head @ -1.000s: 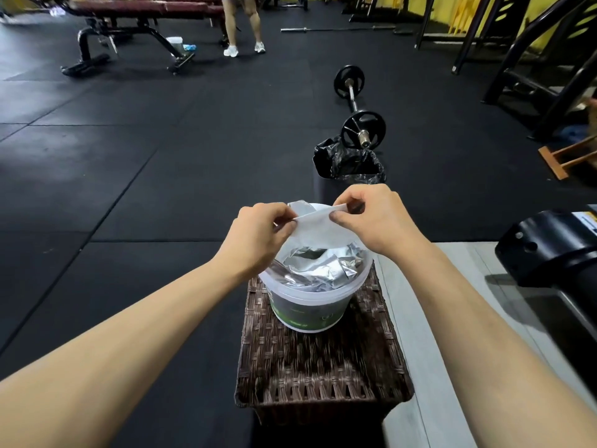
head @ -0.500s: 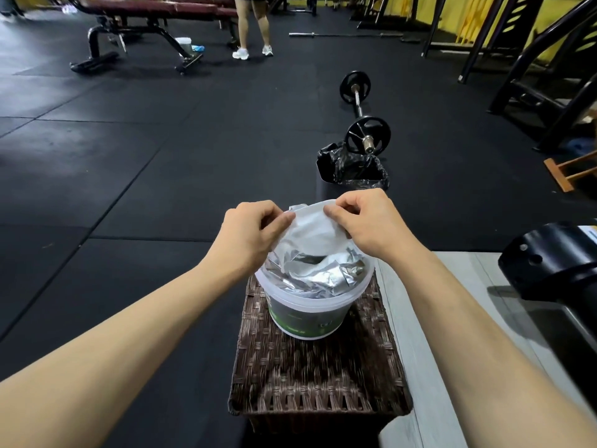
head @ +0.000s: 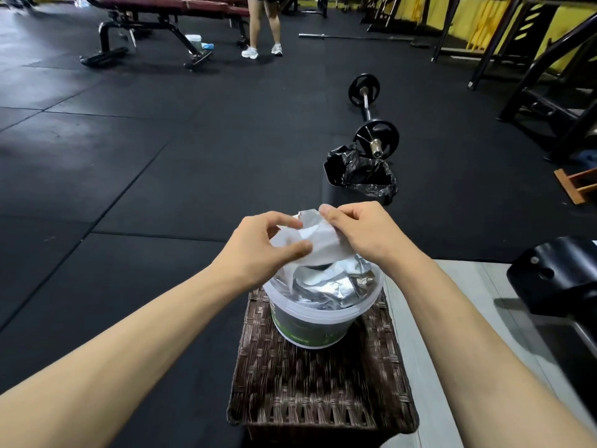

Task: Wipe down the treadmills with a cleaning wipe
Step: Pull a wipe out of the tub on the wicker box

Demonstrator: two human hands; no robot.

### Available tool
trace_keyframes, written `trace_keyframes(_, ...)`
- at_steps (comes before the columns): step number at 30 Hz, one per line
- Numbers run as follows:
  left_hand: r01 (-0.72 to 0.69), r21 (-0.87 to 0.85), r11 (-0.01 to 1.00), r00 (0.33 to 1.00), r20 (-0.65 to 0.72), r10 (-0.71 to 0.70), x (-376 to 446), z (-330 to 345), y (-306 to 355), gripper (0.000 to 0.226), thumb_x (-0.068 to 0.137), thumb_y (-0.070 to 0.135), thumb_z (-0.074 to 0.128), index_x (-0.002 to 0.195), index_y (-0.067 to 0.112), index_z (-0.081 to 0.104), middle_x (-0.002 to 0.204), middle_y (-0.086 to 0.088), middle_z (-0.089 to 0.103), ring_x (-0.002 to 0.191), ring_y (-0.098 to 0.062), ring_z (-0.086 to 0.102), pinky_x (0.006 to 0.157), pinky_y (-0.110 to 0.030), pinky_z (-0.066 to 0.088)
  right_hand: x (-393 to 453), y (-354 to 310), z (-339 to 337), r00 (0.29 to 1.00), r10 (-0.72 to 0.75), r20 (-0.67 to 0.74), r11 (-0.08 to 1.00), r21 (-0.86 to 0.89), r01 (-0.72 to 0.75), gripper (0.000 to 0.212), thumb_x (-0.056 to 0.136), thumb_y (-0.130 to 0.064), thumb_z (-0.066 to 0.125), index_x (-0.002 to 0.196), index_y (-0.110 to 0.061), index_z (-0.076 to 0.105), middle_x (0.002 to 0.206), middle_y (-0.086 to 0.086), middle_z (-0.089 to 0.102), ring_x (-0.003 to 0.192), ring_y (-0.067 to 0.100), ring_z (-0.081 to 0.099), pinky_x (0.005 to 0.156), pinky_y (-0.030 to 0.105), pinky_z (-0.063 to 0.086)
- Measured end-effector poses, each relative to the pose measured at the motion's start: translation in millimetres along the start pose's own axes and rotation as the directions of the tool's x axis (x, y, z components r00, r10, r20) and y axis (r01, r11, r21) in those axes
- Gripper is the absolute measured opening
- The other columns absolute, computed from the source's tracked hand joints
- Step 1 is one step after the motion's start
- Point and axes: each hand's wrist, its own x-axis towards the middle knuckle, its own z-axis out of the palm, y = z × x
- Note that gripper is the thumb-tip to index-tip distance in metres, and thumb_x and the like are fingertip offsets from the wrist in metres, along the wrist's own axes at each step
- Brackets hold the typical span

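A white cleaning wipe (head: 318, 248) rises out of the silver foil bag inside a white tub (head: 318, 321) with a green label. The tub stands on a brown wicker stool (head: 319, 392). My left hand (head: 258, 247) pinches the wipe's left side between thumb and fingers. My right hand (head: 358, 232) pinches its upper right edge just above the tub. The wipe's lower end still hangs into the foil. At the right edge, a black treadmill part (head: 555, 279) and its grey deck (head: 504, 318) show.
A black bin bag (head: 361, 176) sits on the rubber floor beyond the tub, with a barbell (head: 368, 118) behind it. A person's legs (head: 263, 30) stand by a weight bench (head: 168, 24) far back. Black machine frames (head: 549, 92) line the right side.
The wipe has come further up out of the foil bag and is now crumpled between both hands. My left hand's fingers have spread more around it. The camera tilted up slightly.
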Motion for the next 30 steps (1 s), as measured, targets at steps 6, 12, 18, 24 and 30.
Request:
trace_keyframes(6, 0.006, -0.011, 1.0, 0.983, -0.184, -0.008, -5, -10, -5, 0.004, 0.087, 0.028, 0.074, 0.083, 0.029, 0.072, 0.079, 0.014, 0.073, 0.079, -0.008, 0.068, 0.07, -0.029, 0.053, 9, 15, -2, 0.998, 0.029, 0.052, 0.942, -0.335, -0.01, 0.033, 0.096, -0.031, 0.059, 0.067, -0.019, 0.07, 0.066, -0.004, 0.071, 0.053, 0.006, 0.057, 0.054, 0.021, 0.045)
trace_keyframes(12, 0.011, 0.039, 0.999, 0.978, -0.207, -0.003, -19, -1, -7, 0.01, 0.089, 0.021, 0.07, 0.091, 0.03, 0.066, 0.088, 0.019, 0.07, 0.085, 0.003, 0.061, 0.063, -0.009, 0.042, 32, 17, 17, 0.802, 0.432, 0.413, 0.543, -0.829, 0.135, 0.04, 0.081, 0.006, 0.058, 0.093, -0.026, 0.078, 0.097, -0.002, 0.075, 0.085, 0.021, 0.07, 0.08, 0.032, 0.059)
trace_keyframes(18, 0.001, 0.002, 1.0, 0.973, -0.232, -0.001, -23, 2, -7, 0.014, 0.089, 0.017, 0.068, 0.092, 0.03, 0.065, 0.088, 0.019, 0.068, 0.085, 0.004, 0.059, 0.063, -0.008, 0.042, 37, 4, 17, 0.827, 0.347, 0.443, 0.485, -0.839, 0.247, 0.016, 0.089, -0.014, 0.067, 0.099, -0.021, 0.077, 0.095, 0.002, 0.075, 0.08, 0.024, 0.067, 0.071, 0.029, 0.052)
trace_keyframes(24, 0.015, 0.009, 1.0, 0.972, -0.236, -0.013, -23, 3, -7, 0.013, 0.088, 0.017, 0.067, 0.093, 0.029, 0.065, 0.09, 0.018, 0.068, 0.088, 0.004, 0.059, 0.064, -0.007, 0.042, 22, 2, -4, 0.925, 0.183, 0.332, 0.638, -0.756, 0.145, 0.013, 0.076, -0.025, 0.085, 0.073, -0.028, 0.072, 0.074, -0.013, 0.067, 0.072, 0.01, 0.065, 0.06, 0.023, 0.046)
trace_keyframes(30, 0.05, 0.031, 0.998, 0.974, -0.224, -0.042, -21, 6, -4, 0.012, 0.088, 0.02, 0.067, 0.093, 0.031, 0.065, 0.092, 0.016, 0.068, 0.085, 0.0, 0.06, 0.062, -0.011, 0.043, 2, -3, -21, 0.921, 0.223, 0.32, 0.787, -0.616, 0.024, 0.021, 0.076, -0.031, 0.088, 0.068, -0.019, 0.071, 0.065, -0.007, 0.071, 0.056, -0.003, 0.059, 0.058, 0.016, 0.045)
